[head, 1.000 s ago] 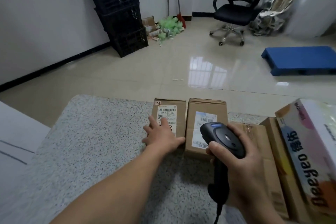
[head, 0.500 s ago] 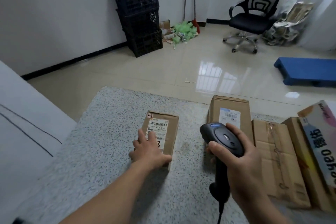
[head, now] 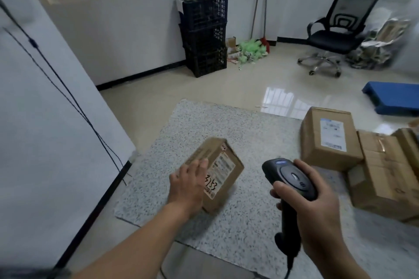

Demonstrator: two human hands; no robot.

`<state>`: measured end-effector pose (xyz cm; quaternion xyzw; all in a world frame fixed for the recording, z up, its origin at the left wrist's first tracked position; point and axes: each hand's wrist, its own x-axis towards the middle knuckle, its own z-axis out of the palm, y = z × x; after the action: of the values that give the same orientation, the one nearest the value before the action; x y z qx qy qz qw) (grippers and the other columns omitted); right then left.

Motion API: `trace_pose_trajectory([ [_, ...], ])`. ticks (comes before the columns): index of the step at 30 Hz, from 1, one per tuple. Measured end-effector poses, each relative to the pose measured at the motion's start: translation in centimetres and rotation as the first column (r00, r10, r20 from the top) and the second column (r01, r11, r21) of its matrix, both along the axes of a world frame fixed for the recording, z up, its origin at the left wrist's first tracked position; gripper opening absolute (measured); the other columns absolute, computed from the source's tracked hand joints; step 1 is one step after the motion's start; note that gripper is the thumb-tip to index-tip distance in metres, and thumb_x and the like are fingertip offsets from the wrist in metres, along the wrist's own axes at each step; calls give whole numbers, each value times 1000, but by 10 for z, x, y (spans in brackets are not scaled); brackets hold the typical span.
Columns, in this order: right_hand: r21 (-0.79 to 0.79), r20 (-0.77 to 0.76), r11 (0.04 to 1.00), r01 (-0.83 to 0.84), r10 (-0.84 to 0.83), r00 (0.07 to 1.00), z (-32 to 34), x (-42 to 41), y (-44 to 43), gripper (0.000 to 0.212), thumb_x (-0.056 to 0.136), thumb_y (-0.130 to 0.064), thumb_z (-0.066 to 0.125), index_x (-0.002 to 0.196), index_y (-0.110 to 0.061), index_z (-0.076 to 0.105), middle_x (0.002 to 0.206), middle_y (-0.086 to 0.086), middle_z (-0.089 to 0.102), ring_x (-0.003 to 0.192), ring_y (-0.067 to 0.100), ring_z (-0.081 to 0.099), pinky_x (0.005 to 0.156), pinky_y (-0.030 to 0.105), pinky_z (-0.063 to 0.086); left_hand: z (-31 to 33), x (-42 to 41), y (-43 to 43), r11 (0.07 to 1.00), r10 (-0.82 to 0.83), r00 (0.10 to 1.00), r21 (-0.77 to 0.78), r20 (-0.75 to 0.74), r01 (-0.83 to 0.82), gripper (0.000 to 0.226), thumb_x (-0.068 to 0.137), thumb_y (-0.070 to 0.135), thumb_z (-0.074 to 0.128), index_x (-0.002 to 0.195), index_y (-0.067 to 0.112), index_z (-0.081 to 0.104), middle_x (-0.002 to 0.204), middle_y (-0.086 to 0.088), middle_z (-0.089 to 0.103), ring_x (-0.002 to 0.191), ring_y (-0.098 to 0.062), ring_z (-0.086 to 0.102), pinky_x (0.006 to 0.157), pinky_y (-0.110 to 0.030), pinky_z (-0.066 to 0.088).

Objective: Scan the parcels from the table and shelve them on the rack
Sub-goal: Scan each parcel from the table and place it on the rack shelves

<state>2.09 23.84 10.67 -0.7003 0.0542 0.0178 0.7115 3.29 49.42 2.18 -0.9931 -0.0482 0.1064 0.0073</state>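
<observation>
The table (head: pixel 249 229) at centre has a speckled grey-white, stone-like top with a matt, grainy look. The small parcel (head: pixel 208 149) on it is dull brown cardboard with a white paper label (head: pixel 223 166). The larger parcels (head: pixel 328 140) at right are the same matt cardboard. The scanner (head: pixel 292 176) is black plastic with a soft sheen. The floor (head: pixel 226 90) behind is glossy beige tile, and the crates (head: pixel 205 34) are black plastic lattice.

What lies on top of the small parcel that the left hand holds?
The left hand lies over the small parcel. Beside it shows a white label with handwritten figures. The cardboard under the hand is hidden.
</observation>
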Motion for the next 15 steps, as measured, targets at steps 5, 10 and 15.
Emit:
trace_pose_trajectory([
  [5, -13, -4, 999, 50, -50, 999, 10, -24, 4, 63, 74, -6, 87, 126, -32, 63, 110, 6, 73, 90, 37, 73, 61, 38, 57, -8, 0, -19, 981, -68, 998, -184, 12, 69, 51, 89, 44, 66, 135, 28, 49, 141, -2, 42, 128, -26, 38, 106, -50, 41],
  [10, -21, -5, 993, 116, -117, 993, 12, -38, -6, 75, 60, -27, 83, 132, -28, 63, 111, 5, 74, 92, 33, 74, 59, 30, 57, -5, 20, -38, 994, -17, 983, -108, -182, -3, 43, 82, 38, 72, 114, 28, 45, 150, -10, 21, 134, -39, 28, 105, -56, 40],
  [15, -39, -13, 987, 155, -156, 988, 11, -50, -13, 75, 59, -27, 83, 131, -28, 63, 111, 5, 74, 92, 33, 74, 58, 29, 56, 0, 32, -37, 995, 1, 957, -98, -290, -30, 55, 74, 33, 76, 118, 28, 43, 133, -11, 34, 117, -34, 45, 100, -56, 43],
])
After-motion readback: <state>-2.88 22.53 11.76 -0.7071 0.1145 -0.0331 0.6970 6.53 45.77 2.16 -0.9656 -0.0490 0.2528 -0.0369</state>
